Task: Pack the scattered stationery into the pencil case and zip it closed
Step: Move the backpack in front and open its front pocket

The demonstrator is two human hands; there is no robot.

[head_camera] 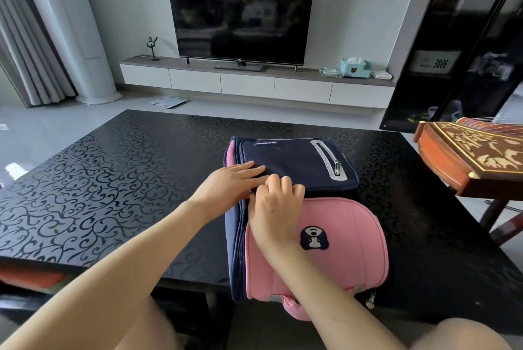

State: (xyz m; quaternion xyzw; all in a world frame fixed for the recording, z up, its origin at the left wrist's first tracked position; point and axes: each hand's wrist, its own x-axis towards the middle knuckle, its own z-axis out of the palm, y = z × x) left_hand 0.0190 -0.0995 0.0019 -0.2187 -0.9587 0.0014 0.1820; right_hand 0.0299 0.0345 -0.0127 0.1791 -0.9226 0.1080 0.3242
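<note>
A navy and pink bag (348, 236) lies flat on the black patterned counter (113, 180), near its front edge and right of centre, with the pink flap toward the person. The left hand (229, 182) is released, its straight fingers pressing flat on the navy panel. The right hand (276, 208) rests just beside it, touching it, with fingers curled at the seam where navy meets pink; whether they pinch a zip pull cannot be told. A carved wooden instrument (469, 157) sits at the right edge
</note>
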